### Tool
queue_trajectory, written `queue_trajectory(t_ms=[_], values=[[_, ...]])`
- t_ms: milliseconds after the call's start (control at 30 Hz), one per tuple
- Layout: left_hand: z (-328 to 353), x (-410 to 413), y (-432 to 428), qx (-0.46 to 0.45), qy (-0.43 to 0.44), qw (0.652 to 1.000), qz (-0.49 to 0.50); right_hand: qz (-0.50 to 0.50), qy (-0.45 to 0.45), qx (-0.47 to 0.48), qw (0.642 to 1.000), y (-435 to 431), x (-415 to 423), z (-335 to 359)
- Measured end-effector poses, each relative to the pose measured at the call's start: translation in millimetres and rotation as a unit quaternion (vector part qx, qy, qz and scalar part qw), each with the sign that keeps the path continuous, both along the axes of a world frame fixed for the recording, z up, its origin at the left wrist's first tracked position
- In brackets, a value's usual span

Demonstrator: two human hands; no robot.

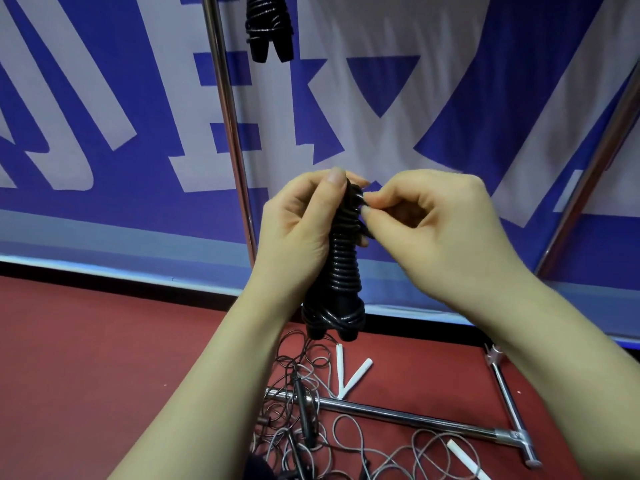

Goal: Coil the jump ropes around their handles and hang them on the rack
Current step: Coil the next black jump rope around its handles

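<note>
A black jump rope (343, 268) is wound tightly around its two handles, held upright in front of me. My left hand (301, 230) grips the upper part of the bundle, thumb up along its top. My right hand (429, 216) pinches the rope's end at the upper right of the coil. A second coiled black jump rope (268, 26) hangs at the top of the view beside the rack's upright pole (230, 133). Several loose ropes (311, 420) with black and white handles lie tangled on the red floor below.
The rack's chrome base bar (398, 415) and a cross foot (509, 403) lie on the red floor (104, 358). A second slanted pole (595, 161) stands at right. A blue and white banner (104, 116) hangs behind.
</note>
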State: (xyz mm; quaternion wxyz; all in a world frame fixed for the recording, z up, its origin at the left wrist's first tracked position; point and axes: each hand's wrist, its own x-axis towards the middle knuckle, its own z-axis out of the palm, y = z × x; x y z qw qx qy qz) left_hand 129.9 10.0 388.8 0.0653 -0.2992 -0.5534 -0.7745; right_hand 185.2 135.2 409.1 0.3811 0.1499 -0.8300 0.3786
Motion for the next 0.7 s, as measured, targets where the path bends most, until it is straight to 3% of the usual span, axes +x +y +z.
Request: queue_trajectory(t_ms=[67, 267, 400, 533, 600, 700], values=[[-1, 0, 2, -0.003, 0.002, 1.0, 0.007, -0.034, 0.029, 0.066, 0.997, 1, -3, -2], [-7, 3, 6, -0.027, 0.028, 0.999, 0.011, -0.081, 0.029, 0.142, 0.986, 0, -5, -4], [-10, 2, 8, -0.03, 0.023, 0.999, 0.014, -0.067, -0.017, 0.093, 0.993, 4, -7, -6], [-13, -7, 6, -0.008, -0.007, 1.0, 0.008, 0.066, -0.106, -0.097, 0.987, 6, -6, -7], [-14, -11, 5, 0.009, -0.038, 0.999, -0.006, 0.101, -0.115, -0.08, 0.985, 8, -7, -7], [-15, -15, 6, 0.03, -0.088, 0.996, -0.007, 0.077, -0.103, -0.041, 0.991, 12, -11, -9]])
